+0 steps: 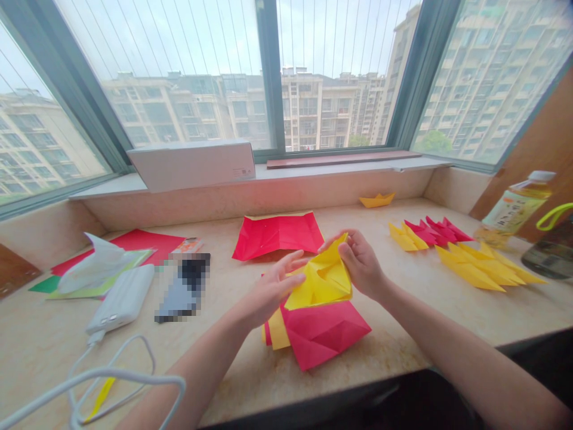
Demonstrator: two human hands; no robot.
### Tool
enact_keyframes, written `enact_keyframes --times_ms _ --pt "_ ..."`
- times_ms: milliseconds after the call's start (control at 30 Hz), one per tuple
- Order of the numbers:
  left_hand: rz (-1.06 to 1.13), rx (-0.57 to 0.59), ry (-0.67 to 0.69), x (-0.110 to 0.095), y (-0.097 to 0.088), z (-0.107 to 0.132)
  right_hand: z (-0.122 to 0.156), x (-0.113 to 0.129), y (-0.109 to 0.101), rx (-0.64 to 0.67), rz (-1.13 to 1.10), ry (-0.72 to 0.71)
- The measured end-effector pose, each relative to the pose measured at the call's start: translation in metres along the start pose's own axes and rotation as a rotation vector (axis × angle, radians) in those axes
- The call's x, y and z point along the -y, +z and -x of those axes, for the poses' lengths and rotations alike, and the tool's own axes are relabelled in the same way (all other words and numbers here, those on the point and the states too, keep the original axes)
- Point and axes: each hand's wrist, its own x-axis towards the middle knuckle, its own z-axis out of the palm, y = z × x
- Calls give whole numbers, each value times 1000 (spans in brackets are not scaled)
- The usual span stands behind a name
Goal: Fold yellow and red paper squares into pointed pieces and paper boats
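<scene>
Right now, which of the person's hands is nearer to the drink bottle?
Right. The right hand grips the yellow paper, well left of the drink bottle; the left hand, at the paper's left side, is farther away.

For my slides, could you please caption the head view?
Right hand grips folded yellow paper, left hand at its edge, above a red folded sheet.

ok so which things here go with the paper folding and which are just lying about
Seem part of the folding:
- yellow paper in the right hand
- red folded paper below it
- creased red sheet behind
- yellow folded shapes at the right

Probably just lying about:
- drink bottle
- white box
- white cable
</scene>
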Motion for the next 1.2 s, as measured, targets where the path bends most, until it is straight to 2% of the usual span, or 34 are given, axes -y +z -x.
enact_keyframes --times_ms 100,167,400,533,700,900,1000,1133,1200 --pt "79 207 -165 3 4 1 4 -3 4 131 -45 -21" --pt "93 254 -216 7 5 1 7 -4 8 186 -79 -47" --pt "22 113 -232 12 6 -1 14 -4 16 161 -74 -137" --pt "-121 39 -232 16 7 -2 18 -4 22 120 -25 -173" --pt "-397 -5 -127 24 13 -2 18 -4 27 -9 -10 -228" --pt "-679 43 168 18 27 7 14 -4 25 -256 83 -203" --pt "-690 82 244 13 32 9 12 -3 24 -338 122 -210" --pt "-549 173 203 12 34 9 12 0 25 -360 130 -202" --pt "-516 182 187 13 34 9 13 0 26 -349 127 -184"
